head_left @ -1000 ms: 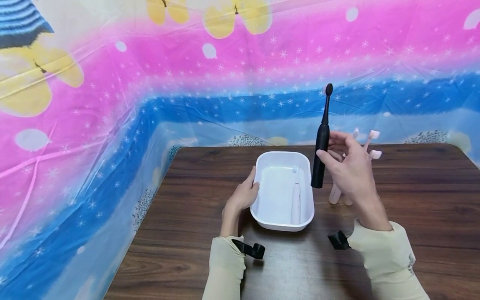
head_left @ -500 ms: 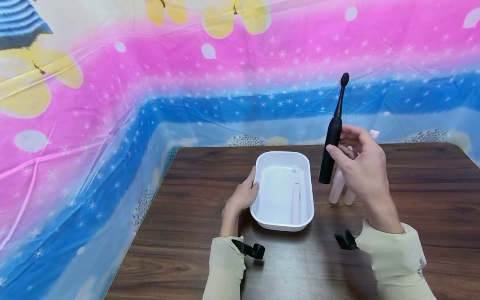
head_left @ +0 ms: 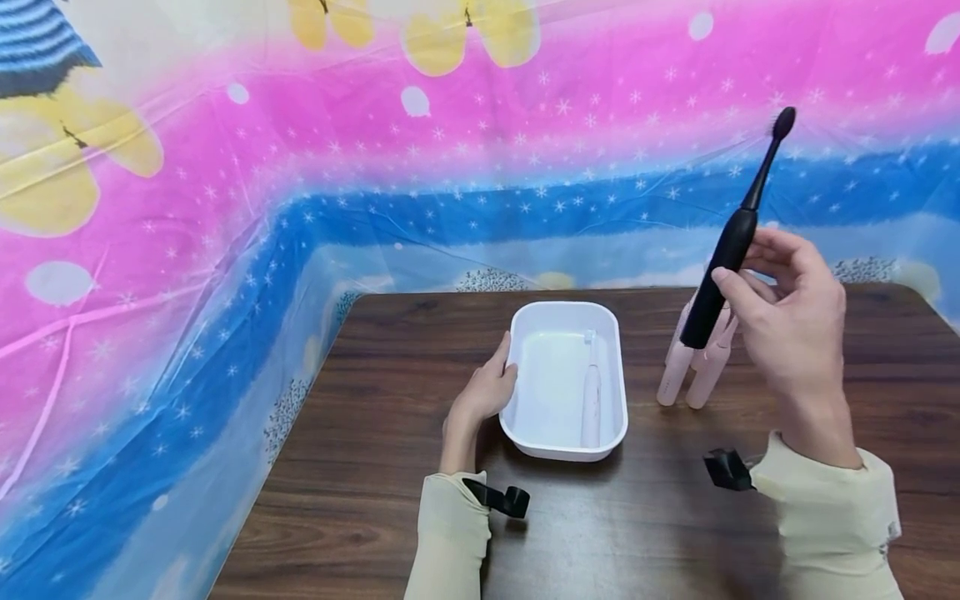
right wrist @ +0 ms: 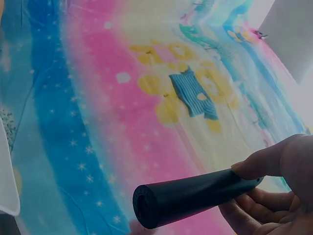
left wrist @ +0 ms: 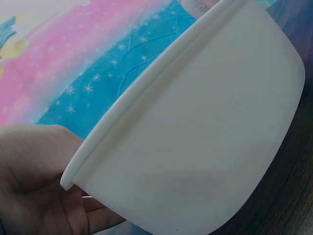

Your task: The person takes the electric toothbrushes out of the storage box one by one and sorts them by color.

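Note:
In the head view my right hand (head_left: 798,325) pinches a black electric toothbrush (head_left: 723,271) by its handle, thumb against fingers. It is held in the air, head up and tilted to the right. The right wrist view shows the base end of the black handle (right wrist: 190,198) and the curled fingers. My left hand (head_left: 483,392) grips the left rim of a white plastic tray (head_left: 551,400) on the table; the left wrist view shows the tray's outer wall (left wrist: 195,122). Inside the tray, along its right side, lies a white electric toothbrush (head_left: 592,408).
Pink electric toothbrushes (head_left: 708,375) stand on the wooden table (head_left: 360,467) right of the tray, below the black one; their upper parts are partly hidden behind my hand and the black brush. A patterned cloth (head_left: 450,150) hangs behind the table. Each wrist wears a black strap mount.
My right hand has carried the black electric toothbrush rightward and a little upward, away from the tray, tilting it more to the right. The left hand and tray stay put.

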The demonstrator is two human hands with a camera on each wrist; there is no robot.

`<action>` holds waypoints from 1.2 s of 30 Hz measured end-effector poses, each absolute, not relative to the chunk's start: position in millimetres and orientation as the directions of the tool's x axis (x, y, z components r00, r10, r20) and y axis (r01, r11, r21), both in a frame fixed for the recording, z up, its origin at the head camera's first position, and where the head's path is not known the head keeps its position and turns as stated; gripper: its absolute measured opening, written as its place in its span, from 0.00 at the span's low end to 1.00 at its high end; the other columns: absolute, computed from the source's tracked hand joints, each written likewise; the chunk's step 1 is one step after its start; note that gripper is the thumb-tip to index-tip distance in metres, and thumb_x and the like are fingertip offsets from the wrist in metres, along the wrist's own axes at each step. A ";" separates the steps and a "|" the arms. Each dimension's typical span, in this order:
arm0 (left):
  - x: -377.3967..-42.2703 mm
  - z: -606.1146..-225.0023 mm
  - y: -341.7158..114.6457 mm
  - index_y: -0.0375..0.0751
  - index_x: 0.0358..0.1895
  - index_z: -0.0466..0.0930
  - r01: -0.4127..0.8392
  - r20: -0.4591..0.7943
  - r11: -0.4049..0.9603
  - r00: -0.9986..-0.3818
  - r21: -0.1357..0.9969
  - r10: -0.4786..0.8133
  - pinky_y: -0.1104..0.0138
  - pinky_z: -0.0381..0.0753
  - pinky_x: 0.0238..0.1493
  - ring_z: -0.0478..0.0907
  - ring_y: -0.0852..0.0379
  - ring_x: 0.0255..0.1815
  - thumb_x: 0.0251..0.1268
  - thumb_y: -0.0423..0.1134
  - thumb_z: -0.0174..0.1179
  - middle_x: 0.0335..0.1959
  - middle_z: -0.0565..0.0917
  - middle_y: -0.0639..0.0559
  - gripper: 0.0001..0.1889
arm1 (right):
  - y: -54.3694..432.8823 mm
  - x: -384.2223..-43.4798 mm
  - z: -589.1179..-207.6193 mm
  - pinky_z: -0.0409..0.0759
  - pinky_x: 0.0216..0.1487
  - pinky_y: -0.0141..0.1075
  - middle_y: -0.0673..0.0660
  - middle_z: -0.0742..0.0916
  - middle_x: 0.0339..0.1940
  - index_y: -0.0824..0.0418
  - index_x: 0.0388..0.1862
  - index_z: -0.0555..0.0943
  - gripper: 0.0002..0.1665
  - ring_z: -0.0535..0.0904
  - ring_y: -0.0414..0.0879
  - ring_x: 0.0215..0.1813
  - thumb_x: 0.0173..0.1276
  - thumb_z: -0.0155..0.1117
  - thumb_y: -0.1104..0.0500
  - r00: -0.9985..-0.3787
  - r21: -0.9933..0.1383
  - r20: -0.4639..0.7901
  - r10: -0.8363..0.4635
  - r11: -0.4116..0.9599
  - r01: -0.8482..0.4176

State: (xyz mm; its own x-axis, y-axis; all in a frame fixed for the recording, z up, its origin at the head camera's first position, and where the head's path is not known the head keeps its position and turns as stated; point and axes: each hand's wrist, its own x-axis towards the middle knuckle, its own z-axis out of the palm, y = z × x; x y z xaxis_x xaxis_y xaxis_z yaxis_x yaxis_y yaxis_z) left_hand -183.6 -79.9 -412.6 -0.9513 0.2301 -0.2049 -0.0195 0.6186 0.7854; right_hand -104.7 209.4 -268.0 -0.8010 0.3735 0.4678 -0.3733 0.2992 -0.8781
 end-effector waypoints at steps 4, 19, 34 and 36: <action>-183.2 -410.5 -79.6 0.63 0.77 0.37 -0.016 -0.201 0.624 -0.953 0.781 0.228 0.53 0.66 0.66 0.57 0.50 0.74 0.78 0.46 0.36 0.77 0.52 0.53 0.30 | 220.8 -104.2 -266.1 0.76 0.51 0.22 0.51 0.80 0.49 0.60 0.60 0.76 0.28 0.77 0.44 0.54 0.59 0.66 0.71 -0.773 -0.887 0.461 0.436 0.247 -0.390; -184.2 -409.5 -80.3 0.60 0.77 0.38 -0.014 -0.204 0.632 -0.952 0.775 0.229 0.53 0.64 0.67 0.56 0.50 0.74 0.78 0.47 0.36 0.77 0.52 0.52 0.30 | 256.7 -104.2 -275.3 0.74 0.59 0.29 0.45 0.79 0.48 0.57 0.60 0.77 0.27 0.77 0.38 0.53 0.61 0.65 0.70 -0.673 -0.902 0.429 0.602 0.318 -0.291; -183.5 -410.8 -79.1 0.61 0.77 0.37 -0.021 -0.211 0.634 -0.951 0.773 0.226 0.53 0.63 0.68 0.55 0.51 0.75 0.78 0.47 0.36 0.77 0.52 0.53 0.30 | 289.4 -133.7 -335.5 0.72 0.62 0.32 0.39 0.74 0.46 0.53 0.62 0.73 0.27 0.75 0.35 0.54 0.64 0.63 0.65 -0.605 -0.891 0.431 0.669 0.422 -0.168; -182.8 -410.9 -78.6 0.61 0.77 0.37 -0.022 -0.211 0.629 -0.950 0.777 0.228 0.53 0.63 0.69 0.55 0.51 0.75 0.78 0.46 0.36 0.77 0.51 0.54 0.30 | 293.6 -136.9 -344.6 0.73 0.61 0.32 0.39 0.75 0.46 0.54 0.62 0.73 0.27 0.75 0.36 0.55 0.64 0.63 0.65 -0.609 -0.900 0.415 0.676 0.403 -0.166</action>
